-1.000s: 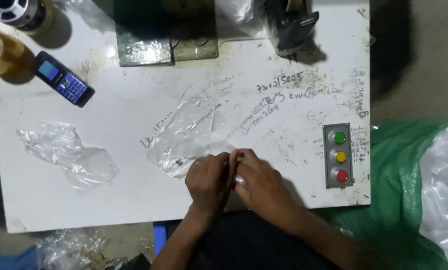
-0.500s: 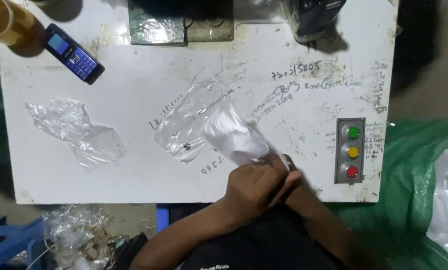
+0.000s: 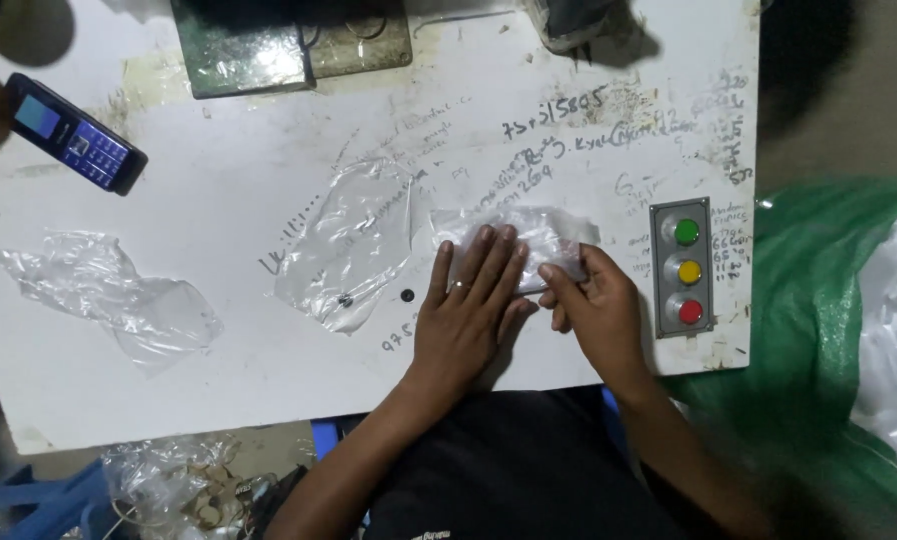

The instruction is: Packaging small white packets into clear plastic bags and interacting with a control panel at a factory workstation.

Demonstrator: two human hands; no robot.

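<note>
Left hand (image 3: 472, 300): flat, fingers spread, palm pressing down on a small clear plastic bag (image 3: 517, 243); grasps nothing; a ring shows on one finger. Right hand (image 3: 594, 305): fingertips pinching the bag's near right edge.

Small clear plastic bag: lies flat on the table, right of centre, between the flat hand and the button box; crinkled, translucent, whitish where it catches light; contents cannot be told.

White table (image 3: 219, 380): worn top, scuffed, covered with handwritten scribbles.

Second clear bag (image 3: 349, 245): just left of the hands, flat, small dark bits at its lower end. Crumpled clear plastic (image 3: 109, 295): far left, well apart.

Button box (image 3: 684, 268): grey, right edge, green, yellow and red buttons in a column.

Mobile phone (image 3: 74, 145): dark, keypad type, upper left.

Metal plate (image 3: 244, 55): top edge.

Green sheet (image 3: 819, 330): off the table, right side.

Plastic scraps (image 3: 169, 480): on the floor, lower left.
</note>
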